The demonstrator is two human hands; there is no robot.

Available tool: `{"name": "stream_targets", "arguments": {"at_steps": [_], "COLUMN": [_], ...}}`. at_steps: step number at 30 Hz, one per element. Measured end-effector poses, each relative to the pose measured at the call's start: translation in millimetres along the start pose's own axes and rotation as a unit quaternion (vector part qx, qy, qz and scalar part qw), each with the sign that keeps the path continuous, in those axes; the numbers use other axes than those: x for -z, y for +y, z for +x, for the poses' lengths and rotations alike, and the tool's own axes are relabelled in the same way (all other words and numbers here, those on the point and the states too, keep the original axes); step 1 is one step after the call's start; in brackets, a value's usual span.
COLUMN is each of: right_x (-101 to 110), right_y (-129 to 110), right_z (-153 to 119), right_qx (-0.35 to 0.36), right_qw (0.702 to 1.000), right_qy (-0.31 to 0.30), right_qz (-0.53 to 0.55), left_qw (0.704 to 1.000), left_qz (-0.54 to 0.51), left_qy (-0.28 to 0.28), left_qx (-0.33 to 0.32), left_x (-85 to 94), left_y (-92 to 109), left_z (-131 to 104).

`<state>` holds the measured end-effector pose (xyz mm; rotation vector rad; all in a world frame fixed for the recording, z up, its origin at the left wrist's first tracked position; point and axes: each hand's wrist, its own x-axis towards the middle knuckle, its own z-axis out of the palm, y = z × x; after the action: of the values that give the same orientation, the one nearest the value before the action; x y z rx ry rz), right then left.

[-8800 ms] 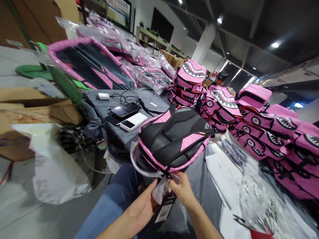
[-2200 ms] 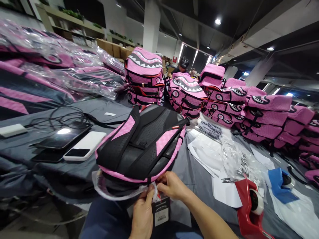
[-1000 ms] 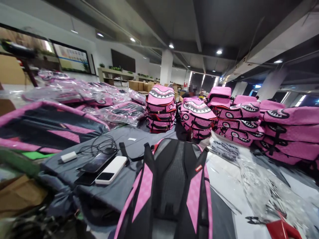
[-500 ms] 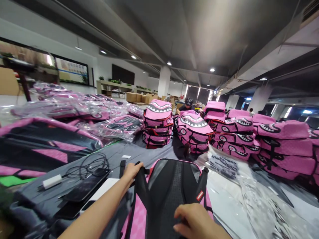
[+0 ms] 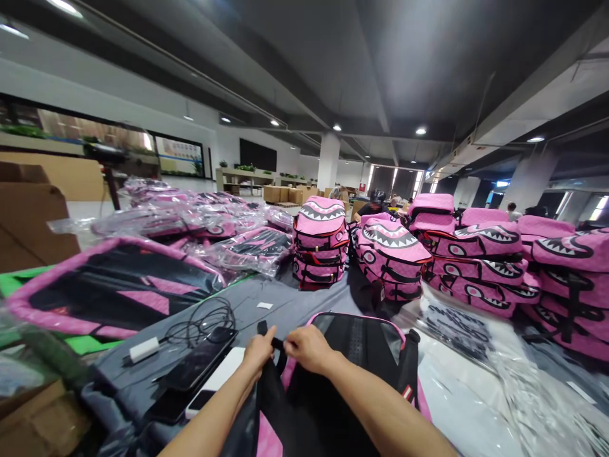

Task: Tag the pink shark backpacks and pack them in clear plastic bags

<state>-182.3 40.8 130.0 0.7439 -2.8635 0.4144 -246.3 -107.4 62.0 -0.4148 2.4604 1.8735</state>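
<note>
A pink and black backpack (image 5: 356,336) lies with its back panel up, close in front of me. My left hand (image 5: 261,348) is closed on a black strap (image 5: 277,343) at the bag's upper left. Just right of it, my right hand (image 5: 307,348) has its fingers pinched at the same strap, near the bag's top edge. The bag's other shoulder strap (image 5: 409,365), with a small red label, lies along its right side. My right forearm covers much of the back panel.
Left are phones (image 5: 202,362), a coiled cable (image 5: 204,320) and a white adapter (image 5: 144,350). Plastic-wrapped bags (image 5: 190,216) lie beyond. Stacked pink backpacks (image 5: 321,241) stand ahead and right. Clear plastic bags (image 5: 533,381) lie right. A person (image 5: 373,206) is behind the stacks.
My right hand has moved up and left from over the back panel to the strap beside my left hand. The view has turned left, so the surroundings appear farther right.
</note>
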Motion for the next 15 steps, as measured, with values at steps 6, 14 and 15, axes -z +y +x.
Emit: {"name": "stream_targets", "arguments": {"at_steps": [6, 14, 15], "right_x": [-3.3, 13.1, 16.1], "right_y": [17.7, 18.6, 15.9], "right_z": [-26.7, 3.1, 9.9], "right_qx": [0.052, -0.014, -0.007], "right_qw": [0.998, 0.996, 0.994], "right_qy": [-0.037, -0.020, -0.021], "right_qz": [-0.001, 0.087, 0.107], "left_qw": [0.996, 0.976, 0.969], "left_qz": [-0.020, -0.193, -0.208], "left_qy": [-0.004, -0.086, -0.108], "left_qx": [0.085, -0.051, -0.075], "left_x": [-2.8, 31.2, 38.7], "left_y": [-25.9, 47.1, 61.0], "left_z": [5.4, -32.3, -40.2]}}
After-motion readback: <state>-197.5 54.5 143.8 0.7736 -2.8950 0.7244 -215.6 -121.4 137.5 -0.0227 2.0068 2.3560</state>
